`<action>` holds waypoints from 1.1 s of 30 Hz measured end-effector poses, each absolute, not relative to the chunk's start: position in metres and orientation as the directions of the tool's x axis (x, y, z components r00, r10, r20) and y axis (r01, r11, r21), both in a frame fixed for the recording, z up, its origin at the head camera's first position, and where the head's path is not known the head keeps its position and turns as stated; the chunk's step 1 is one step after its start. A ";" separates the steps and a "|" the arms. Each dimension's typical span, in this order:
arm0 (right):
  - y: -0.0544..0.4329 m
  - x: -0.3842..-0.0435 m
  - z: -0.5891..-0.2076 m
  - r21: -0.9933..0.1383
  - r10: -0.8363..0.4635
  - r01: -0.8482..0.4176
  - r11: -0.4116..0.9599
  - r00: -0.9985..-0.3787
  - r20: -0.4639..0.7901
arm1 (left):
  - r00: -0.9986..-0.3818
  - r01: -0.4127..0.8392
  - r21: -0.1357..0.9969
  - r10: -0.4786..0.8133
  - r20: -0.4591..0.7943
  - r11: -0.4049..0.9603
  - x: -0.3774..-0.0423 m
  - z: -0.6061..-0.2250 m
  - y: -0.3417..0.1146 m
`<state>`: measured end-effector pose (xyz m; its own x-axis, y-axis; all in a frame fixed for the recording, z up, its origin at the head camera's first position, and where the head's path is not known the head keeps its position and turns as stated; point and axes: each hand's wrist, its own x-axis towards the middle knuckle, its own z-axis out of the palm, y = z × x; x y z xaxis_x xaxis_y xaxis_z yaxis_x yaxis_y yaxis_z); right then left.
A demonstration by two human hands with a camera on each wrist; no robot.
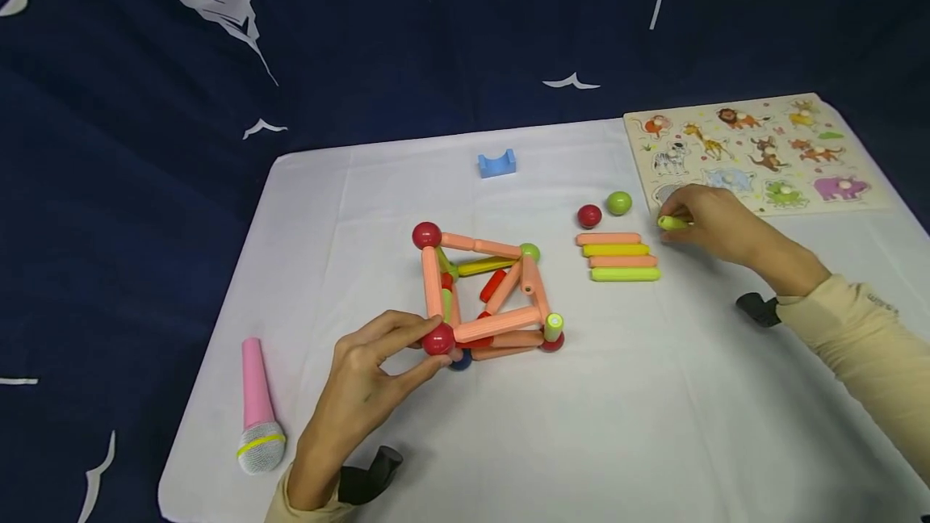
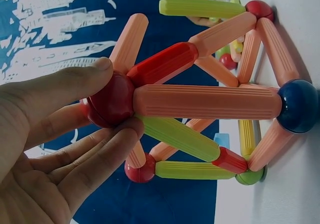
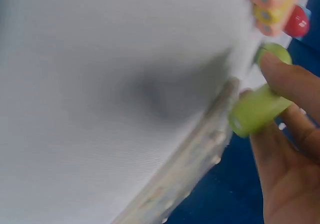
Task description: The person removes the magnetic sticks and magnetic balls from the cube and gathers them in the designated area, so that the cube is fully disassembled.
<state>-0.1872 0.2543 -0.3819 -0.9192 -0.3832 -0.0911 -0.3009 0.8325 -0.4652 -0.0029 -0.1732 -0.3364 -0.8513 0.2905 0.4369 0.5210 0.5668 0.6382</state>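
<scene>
My left hand (image 1: 366,370) pinches a red ball (image 2: 111,99) between thumb and fingers. That ball is a near upper corner of a frame of magnetic building sticks (image 1: 501,320) and balls, mostly orange sticks with some red, yellow and green. A blue ball (image 2: 300,106) forms a lower corner, and a green stick (image 1: 554,328) stands up from a corner at the right. Over by the puzzle board, my right hand (image 1: 719,220) holds a green stick (image 3: 257,108) above the table, its far end hidden by the fingers.
Several loose sticks (image 1: 623,274) lie in a row right of the frame, with a red ball (image 1: 589,216) and a green ball (image 1: 619,202) behind. An animal puzzle board (image 1: 756,156), a blue curved block (image 1: 497,164) and a pink toy microphone (image 1: 257,394) are also on the table.
</scene>
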 end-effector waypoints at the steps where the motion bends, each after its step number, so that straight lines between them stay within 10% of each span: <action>1: 0.254 -0.187 -0.384 -0.447 -0.391 -0.323 0.834 -0.918 -0.068 | -0.851 0.521 0.639 0.288 0.439 0.566 -0.003 -0.336 -0.174; 33: 0.249 -0.175 -0.390 -0.357 -0.378 -0.370 0.858 -0.925 0.050 | -0.854 0.518 0.642 0.296 0.428 0.565 -0.002 -0.335 -0.174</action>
